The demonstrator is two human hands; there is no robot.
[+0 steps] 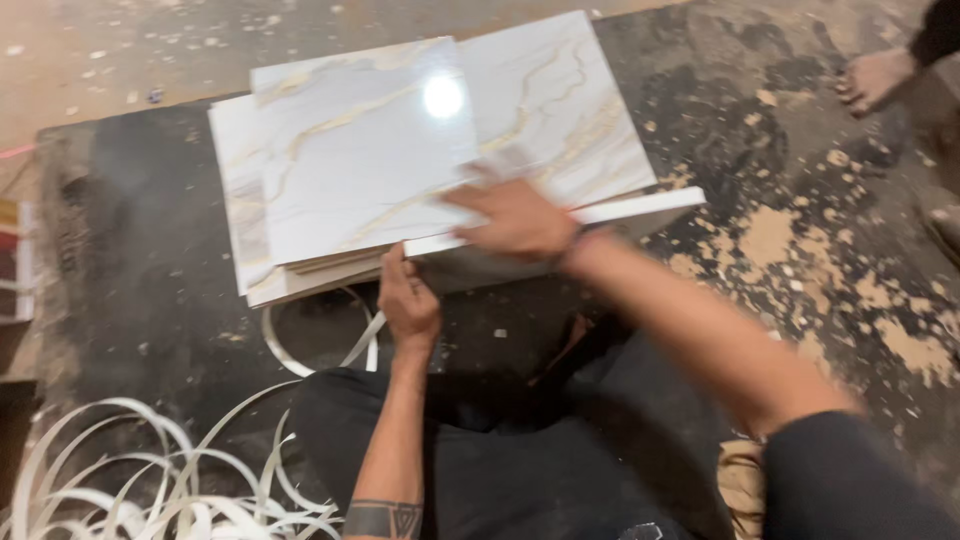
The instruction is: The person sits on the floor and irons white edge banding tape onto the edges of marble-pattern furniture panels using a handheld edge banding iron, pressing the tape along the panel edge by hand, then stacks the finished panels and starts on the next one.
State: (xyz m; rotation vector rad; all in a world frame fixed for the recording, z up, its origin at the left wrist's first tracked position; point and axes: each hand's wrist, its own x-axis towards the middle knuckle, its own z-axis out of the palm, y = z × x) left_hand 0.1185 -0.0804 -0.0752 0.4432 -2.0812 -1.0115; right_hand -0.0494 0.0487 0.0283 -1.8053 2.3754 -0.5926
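From the head camera, a person sits on the floor, a dark, dusty surface spotted with pale debris, with a stack of marble-patterned panels lying flat just beyond the knees. The panels are glossy white with gold veining. The top ones are fanned out of line, one turned toward the far right, and a lamp glare sits on the uppermost sheet.

The left hand is at the near edge of the stack, fingers curled up against the edge of the lower panels; its grip looks narrow and pressed to the edge, though whether it actually pinches a sheet I cannot tell. The right hand lies blurred over the near right part of the stack, palm down with fingers spread flat, above a white edge strip that runs along the panel's near side. That grip is wide and holds nothing.

Loose curls of white edging band pile at the near left. A bare foot of another person shows at the far right.

The step in hand appears to be squaring or sorting the panels. I judge the next move calls for steadying the stack with the left hand while the right one slides the top sheet.
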